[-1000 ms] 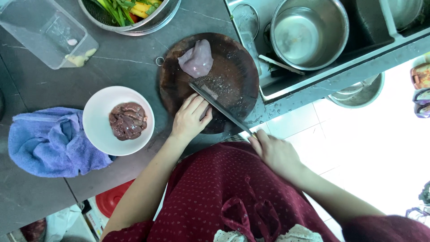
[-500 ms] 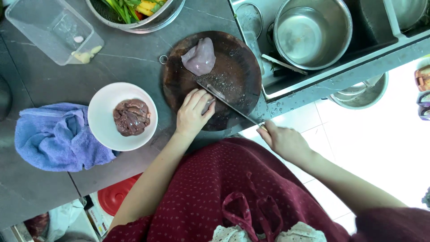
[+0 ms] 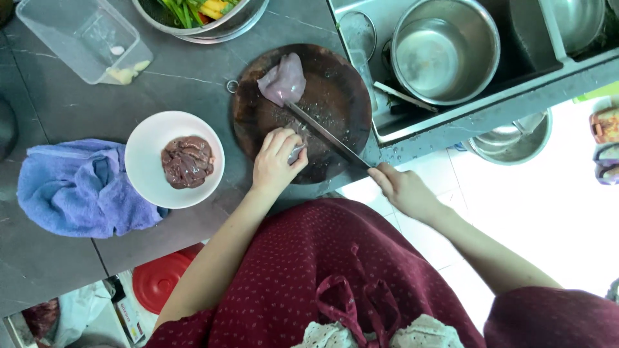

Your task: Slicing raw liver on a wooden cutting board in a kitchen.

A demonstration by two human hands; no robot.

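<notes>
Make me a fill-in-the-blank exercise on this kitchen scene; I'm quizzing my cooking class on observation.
1. The right hand holds a ____ over the round cutting board.
2. The white plate with dark meat sits between the board and a blue ____.
3. The left hand rests on the ____.
4. A pale pink piece of meat lies at the blade's ____.

Missing words: knife; towel; board; tip

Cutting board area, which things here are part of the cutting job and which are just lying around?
In use: round wooden cutting board, knife, pale raw meat piece, left hand, right hand.

Lying about: white bowl of dark meat, blue towel, clear plastic container, vegetable bowl, steel pot, red lid.
</notes>
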